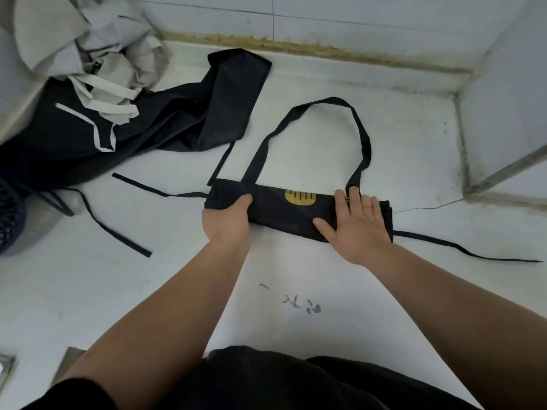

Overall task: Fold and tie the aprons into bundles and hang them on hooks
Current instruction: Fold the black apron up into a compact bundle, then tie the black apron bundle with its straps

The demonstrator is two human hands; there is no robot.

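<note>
A black apron (284, 211) lies folded into a long narrow strip on the white floor, a yellow logo (300, 197) on top. Its neck loop (334, 113) arcs away from me. One tie (473, 253) trails right, another (142, 184) trails left. My left hand (226, 218) grips the strip's left end, thumb on top, fingers hidden beneath. My right hand (358, 226) lies flat with spread fingers on the right end.
A heap of unfolded aprons, black (124, 125) and grey (88, 45), fills the far left. A dark mesh object (10, 217) sits at the left edge. Tiled walls (384, 19) close the corner; a metal frame (509, 170) stands at right.
</note>
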